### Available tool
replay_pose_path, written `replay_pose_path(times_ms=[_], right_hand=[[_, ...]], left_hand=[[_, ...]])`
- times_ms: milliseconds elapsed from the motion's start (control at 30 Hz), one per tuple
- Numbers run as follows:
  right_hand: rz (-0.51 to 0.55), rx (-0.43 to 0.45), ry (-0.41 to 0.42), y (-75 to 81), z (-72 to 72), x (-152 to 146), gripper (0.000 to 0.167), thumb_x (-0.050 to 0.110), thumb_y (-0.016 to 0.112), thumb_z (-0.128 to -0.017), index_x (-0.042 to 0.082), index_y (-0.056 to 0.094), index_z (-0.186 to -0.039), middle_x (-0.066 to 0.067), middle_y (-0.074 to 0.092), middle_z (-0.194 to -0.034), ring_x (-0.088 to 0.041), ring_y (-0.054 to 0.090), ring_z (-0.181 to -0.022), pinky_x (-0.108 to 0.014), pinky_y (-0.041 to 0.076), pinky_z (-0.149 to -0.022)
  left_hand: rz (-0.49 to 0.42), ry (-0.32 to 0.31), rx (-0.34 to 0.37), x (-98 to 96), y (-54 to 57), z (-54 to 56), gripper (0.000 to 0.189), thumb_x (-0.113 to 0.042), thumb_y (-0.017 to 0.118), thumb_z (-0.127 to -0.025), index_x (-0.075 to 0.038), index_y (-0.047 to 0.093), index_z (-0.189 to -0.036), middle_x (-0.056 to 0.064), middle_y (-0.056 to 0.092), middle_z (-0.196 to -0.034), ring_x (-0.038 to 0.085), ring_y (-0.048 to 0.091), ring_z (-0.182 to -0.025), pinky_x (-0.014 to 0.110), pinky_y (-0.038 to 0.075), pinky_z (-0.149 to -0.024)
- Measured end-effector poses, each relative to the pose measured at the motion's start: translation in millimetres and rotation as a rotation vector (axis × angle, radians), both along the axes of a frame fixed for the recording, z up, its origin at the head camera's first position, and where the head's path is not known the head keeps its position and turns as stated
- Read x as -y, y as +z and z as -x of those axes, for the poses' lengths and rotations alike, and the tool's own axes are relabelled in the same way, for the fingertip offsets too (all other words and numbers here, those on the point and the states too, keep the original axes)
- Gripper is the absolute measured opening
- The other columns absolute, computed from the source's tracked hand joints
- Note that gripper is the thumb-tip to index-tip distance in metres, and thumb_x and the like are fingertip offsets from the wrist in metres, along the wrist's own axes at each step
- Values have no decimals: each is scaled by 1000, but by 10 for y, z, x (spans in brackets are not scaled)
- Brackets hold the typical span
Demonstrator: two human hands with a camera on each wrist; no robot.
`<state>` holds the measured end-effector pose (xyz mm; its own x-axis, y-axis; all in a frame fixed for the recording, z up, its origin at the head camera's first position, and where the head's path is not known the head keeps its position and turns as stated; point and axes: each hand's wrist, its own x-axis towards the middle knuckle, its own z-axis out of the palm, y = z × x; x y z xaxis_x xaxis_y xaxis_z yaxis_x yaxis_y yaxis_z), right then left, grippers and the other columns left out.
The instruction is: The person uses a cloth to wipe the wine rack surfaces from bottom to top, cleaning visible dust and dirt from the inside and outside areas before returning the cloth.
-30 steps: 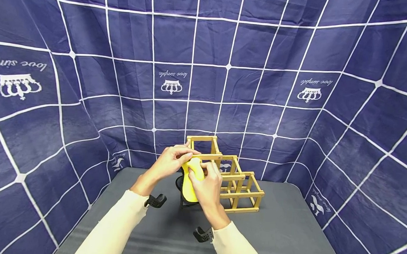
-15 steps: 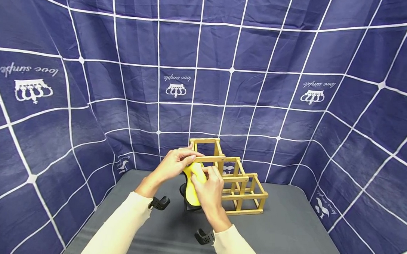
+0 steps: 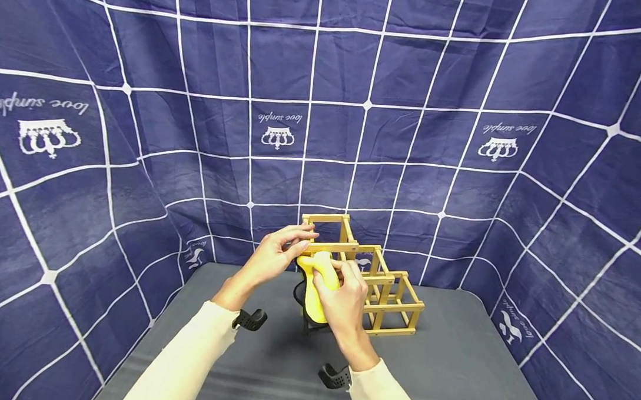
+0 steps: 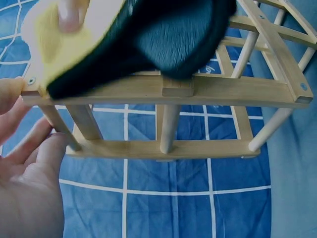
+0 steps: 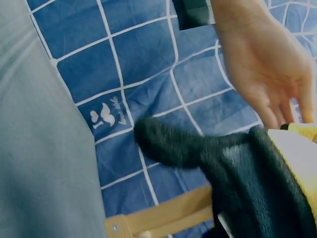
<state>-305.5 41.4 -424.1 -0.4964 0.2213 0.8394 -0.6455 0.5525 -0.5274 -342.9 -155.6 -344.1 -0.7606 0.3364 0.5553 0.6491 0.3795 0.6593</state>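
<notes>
A stepped wooden rack [image 3: 385,308] of open square frames stands on the grey surface. At its tall left end, my left hand [image 3: 271,257] holds the top corner, thumb at the front bar. The left wrist view shows fingers of the left hand [image 4: 34,183] around the corner and the post below it. My right hand [image 3: 343,301] pinches a cloth [image 3: 319,300], yellow on one side and black on the other, against the front top bar. Its black side [image 4: 183,34] hangs loose over the bar [image 4: 124,89] and hides part of it.
A blue curtain [image 3: 399,67] with white grid lines hangs behind and at both sides. Grey cloth [image 3: 453,357] covers the flat surface under the rack. Black straps [image 3: 250,320] sit at both wrists.
My right hand and the cloth have slid a little to the right along the front top bar. The left hand stays at the rack's corner, its fingers slightly more raised.
</notes>
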Motion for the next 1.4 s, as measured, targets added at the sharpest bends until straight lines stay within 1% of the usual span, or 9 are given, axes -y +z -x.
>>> replay_pose_path(times_ms=[100, 267, 433, 500, 600, 800, 967, 1133, 1400], right_hand=[[5, -40, -22, -4, -63, -113, 34, 8, 102, -80, 5, 84, -110, -9, 77, -98, -19, 73, -78, -28, 61, -68], [50, -188, -57, 32, -118, -341, 33, 3, 96, -81, 4, 84, -112, -12, 80, -106, -24, 76, -87, -23, 61, -77], [52, -234, -119, 177, -76, -464, 36, 1, 92, -85, 2, 85, -120, -20, 80, -116, -36, 79, -106, -31, 62, -95], [5, -211, -125, 235, -19, -441, 40, -1, 92, -86, 2, 85, -125, -21, 80, -122, -40, 79, -113, -39, 62, -101], [-100, -194, -115, 294, 41, -341, 42, -3, 93, -88, 3, 84, -129, -20, 80, -127, -43, 77, -113, -50, 64, -97], [-310, -225, -106, 375, 23, -70, 51, -2, 100, -80, 3, 82, -128, -14, 82, -127, -38, 72, -105, -50, 62, -87], [-500, -213, -119, 441, -2, 60, 58, 4, 103, -79, 9, 82, -133, -6, 83, -135, -32, 72, -112, -45, 57, -85], [-563, -188, -158, 477, -25, 38, 60, 3, 102, -78, 13, 82, -134, -3, 83, -136, -32, 71, -112, -45, 56, -88], [-656, -161, -219, 591, -42, -74, 50, 0, 98, -86, 15, 82, -130, -1, 84, -132, -32, 71, -110, -45, 58, -92]], left_hand=[[-72, 42, 36, 33, -36, -14, 31, -14, 77, -113, -6, 82, -142, 16, 72, -163, 40, 66, -157, 63, 61, -124], [-151, 111, 111, 121, -116, -39, 27, -20, 86, -109, -11, 87, -134, 13, 82, -144, 38, 84, -129, 47, 70, -109], [-174, 127, 114, 151, -139, -22, 23, -20, 89, -106, -14, 91, -127, 11, 88, -131, 31, 89, -115, 27, 66, -94], [-184, 132, 97, 155, -136, -11, 22, -18, 90, -105, -13, 91, -126, 11, 89, -129, 28, 89, -112, 23, 66, -91], [-184, 134, 62, 165, -140, 6, 21, -15, 90, -104, -11, 92, -125, 12, 89, -129, 21, 88, -111, 20, 65, -89], [-158, 101, 24, 179, -131, 21, 21, -9, 86, -106, -5, 90, -126, 16, 88, -131, 9, 84, -115, 13, 64, -95], [-153, 104, 27, 180, -130, 6, 20, 2, 81, -106, 2, 88, -125, 21, 87, -132, 21, 87, -116, 14, 65, -96], [-144, 113, 33, 147, -141, -7, 22, -1, 83, -106, 1, 87, -128, 22, 87, -129, 41, 87, -118, 14, 64, -93], [-171, 147, -10, 64, -144, 4, 21, -1, 88, -102, -2, 89, -123, 20, 90, -119, 39, 90, -110, 15, 68, -88]])
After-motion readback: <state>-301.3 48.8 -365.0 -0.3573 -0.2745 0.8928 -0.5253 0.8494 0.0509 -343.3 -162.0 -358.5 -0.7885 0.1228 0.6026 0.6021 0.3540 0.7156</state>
